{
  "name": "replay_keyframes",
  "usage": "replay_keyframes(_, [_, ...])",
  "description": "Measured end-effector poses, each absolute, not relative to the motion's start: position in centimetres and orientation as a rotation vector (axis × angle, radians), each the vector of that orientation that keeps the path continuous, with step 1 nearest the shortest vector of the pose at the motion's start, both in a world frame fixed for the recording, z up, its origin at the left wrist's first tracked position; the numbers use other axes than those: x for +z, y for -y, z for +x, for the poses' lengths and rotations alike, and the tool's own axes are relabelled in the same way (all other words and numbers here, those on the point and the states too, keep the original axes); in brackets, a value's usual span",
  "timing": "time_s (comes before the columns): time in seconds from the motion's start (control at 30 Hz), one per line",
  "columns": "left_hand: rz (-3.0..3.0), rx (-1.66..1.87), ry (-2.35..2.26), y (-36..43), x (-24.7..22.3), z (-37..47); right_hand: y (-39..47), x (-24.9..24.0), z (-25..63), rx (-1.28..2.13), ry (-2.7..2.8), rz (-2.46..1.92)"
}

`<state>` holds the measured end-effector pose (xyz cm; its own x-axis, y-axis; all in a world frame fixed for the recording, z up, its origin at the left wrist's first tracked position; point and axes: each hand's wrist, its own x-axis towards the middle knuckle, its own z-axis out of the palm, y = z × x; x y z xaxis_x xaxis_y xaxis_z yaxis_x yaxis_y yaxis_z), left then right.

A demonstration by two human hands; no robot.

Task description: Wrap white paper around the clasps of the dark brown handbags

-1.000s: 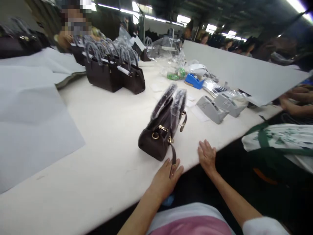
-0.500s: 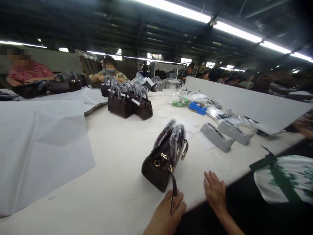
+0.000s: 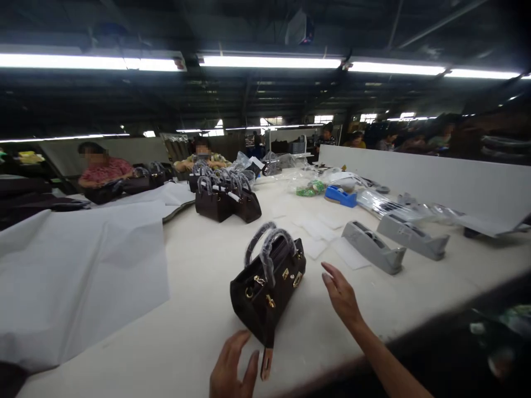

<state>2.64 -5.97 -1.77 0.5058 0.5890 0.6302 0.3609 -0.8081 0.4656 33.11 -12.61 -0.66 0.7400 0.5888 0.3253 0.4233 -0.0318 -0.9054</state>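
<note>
A smooth, dark, boxy handbag [image 3: 261, 303] with arched, plastic-wrapped handles [image 3: 267, 262] stands on the white table [image 3: 199, 315]; the left hand [image 3: 232, 365] curves loosely parted beside it; the right hand [image 3: 343, 298] spreads empty, apart from it.

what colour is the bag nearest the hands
The bag is very dark brown, best seen in the head view.

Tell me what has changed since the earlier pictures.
The left hand has slipped from under the strap and now sits open to its left. The right hand has left the table edge and moved toward the handbag, which has turned to show more of its front. The grey tape dispensers and the bags behind stayed put.
</note>
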Motion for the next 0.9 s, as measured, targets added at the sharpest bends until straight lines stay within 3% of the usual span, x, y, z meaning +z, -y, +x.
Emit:
replay_keyframes(0.13, [2.316,1.208,-1.055,5.1,0.3,6.2,6.8,1.7,34.5,0.319,0.782,-1.558])
replay_keyframes(0.37, [2.016,1.094,-1.275,0.5,4.0,3.8,7.0,-0.6,28.0,0.519,0.965,-1.460])
replay_keyframes(0.53, [1.829,1.077,-1.496,1.4,3.2,1.8,10.1,1.3,26.0,-0.081,1.020,-1.456])
replay_keyframes(0.63, [1.683,1.179,-1.649,4.4,0.4,2.1,10.8,3.4,25.1,-0.195,1.282,-1.334])
replay_keyframes(0.73, [1.572,1.142,-1.432,6.6,-0.7,4.0,10.0,4.8,23.5,-0.115,1.503,-1.286])
replay_keyframes(0.9, [1.171,1.065,-1.037,5.3,1.7,8.3,6.9,5.1,21.5,-0.073,1.608,-1.422])
